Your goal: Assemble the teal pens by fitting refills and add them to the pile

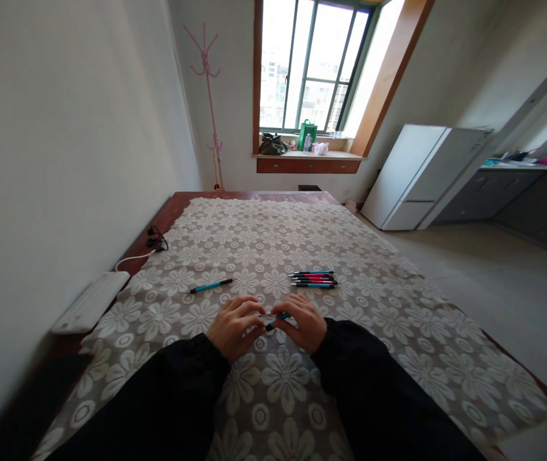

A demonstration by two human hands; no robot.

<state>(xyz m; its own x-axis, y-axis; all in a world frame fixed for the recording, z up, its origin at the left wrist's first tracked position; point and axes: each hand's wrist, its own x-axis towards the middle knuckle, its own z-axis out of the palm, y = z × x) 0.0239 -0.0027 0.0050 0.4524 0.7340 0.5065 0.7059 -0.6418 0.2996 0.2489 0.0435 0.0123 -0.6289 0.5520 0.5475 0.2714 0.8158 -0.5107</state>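
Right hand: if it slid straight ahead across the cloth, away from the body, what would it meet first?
Probably the bundle of pens, lying just beyond the right hand; nothing else shows between them on the cloth, though depth is hard to judge.

Room, daylit. Left: plain white wall (62, 128). Far wall: tall window (316, 64) with green frame and wooden surround, bright daylight coming through; wooden sill (307, 155) with drawers beneath, carrying a dark bag (272, 145), a green bag (307, 134) and small items. Far left corner: pink coat stand (211, 96). Centre: wooden table (177, 205) under a floral lace cloth (278, 243). Near left on table: flat white device (91, 301) with cable. Right: white refrigerator (422, 176), grey cabinets (533, 198) with countertop, pale floor (504, 282).
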